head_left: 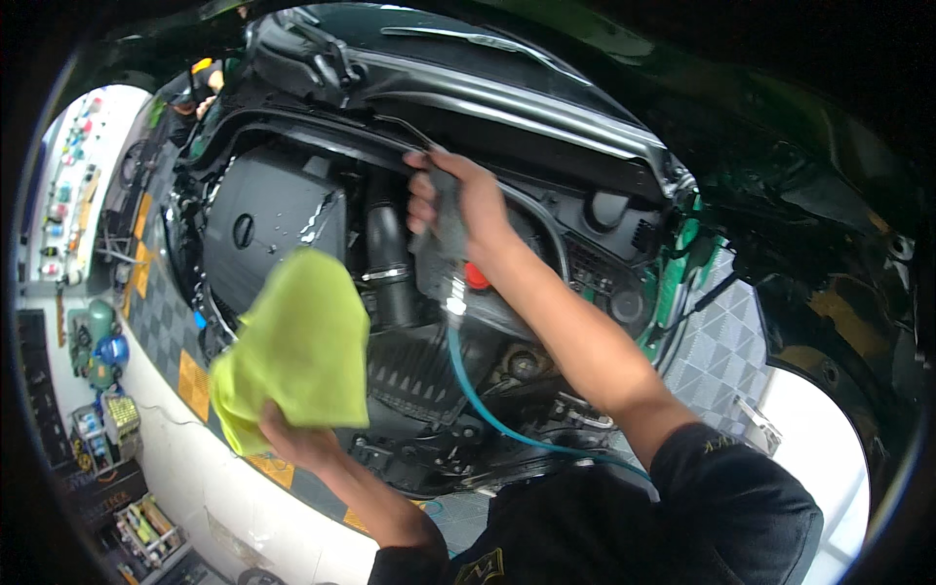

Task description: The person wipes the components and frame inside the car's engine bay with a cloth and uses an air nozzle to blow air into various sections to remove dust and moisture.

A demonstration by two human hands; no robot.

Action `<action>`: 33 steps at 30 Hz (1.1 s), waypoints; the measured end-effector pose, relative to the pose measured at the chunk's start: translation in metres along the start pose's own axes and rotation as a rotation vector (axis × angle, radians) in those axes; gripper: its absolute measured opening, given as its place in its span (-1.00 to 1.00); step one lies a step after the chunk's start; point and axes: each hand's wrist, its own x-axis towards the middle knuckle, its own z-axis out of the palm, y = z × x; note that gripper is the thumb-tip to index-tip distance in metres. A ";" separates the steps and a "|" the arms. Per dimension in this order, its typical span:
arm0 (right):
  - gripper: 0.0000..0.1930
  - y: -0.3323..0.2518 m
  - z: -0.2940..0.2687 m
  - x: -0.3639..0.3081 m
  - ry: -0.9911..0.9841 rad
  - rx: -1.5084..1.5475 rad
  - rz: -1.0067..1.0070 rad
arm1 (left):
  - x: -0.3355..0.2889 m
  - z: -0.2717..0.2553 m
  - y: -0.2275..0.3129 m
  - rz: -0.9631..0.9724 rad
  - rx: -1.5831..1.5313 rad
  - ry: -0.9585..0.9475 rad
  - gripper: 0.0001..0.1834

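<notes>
The cloth (292, 341) hung from the left grip (297, 436), spreading from it toward 12 o'clock, with its longer axis running about from 7 to 1 o'clock. This grip was pinched together on the cloth's lower edge. The right grip (471, 190) was closed around the gun (439, 244), with the fingers curled over its upper part.

The body of the gun stood nearly along the line from 12 to 6 o'clock, while its thin nozzle (405, 128) pointed to 10 o'clock, over the rear of the engine bay. From the right grip, the cloth lay toward 8 o'clock and the engine cover (258, 234) toward 9 o'clock. The cloth overlapped the lower part of the cover in this view, so the left side was the nearer one to it; the duct (387, 239) stood between the cover and the gun.

I could not tell if the cloth touched the cover or was only above it, because its outline was blurred. The left fingertips were hidden by the cloth, and the gun's trigger could not be made out. The blue hose (468, 385) left the gun at 6 o'clock, bent toward 4 o'clock and was lost near the right sleeve (721, 478). At 10 o'clock, near the rim, another person (185, 122) was mostly cut off.
</notes>
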 end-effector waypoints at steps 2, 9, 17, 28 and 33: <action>-0.65 -0.039 -0.028 -0.069 0.056 0.030 -0.011 | 0.029 0.035 -0.029 0.105 0.132 -0.187 -0.56; -0.65 -0.109 -0.059 -0.258 0.408 -0.537 -0.129 | 0.080 0.245 -0.202 0.306 0.862 -0.827 -0.42; -0.83 -0.095 -0.049 -0.326 0.530 -1.203 0.053 | 0.032 0.282 -0.217 0.352 1.082 -0.842 -0.46; -0.81 -0.077 -0.039 -0.350 0.376 -1.466 -0.009 | -0.206 0.169 -0.226 0.406 0.852 -1.258 -0.64; -0.76 -0.078 -0.019 -0.409 0.510 -1.395 0.046 | -0.232 0.097 -0.197 0.175 0.860 -1.396 -0.76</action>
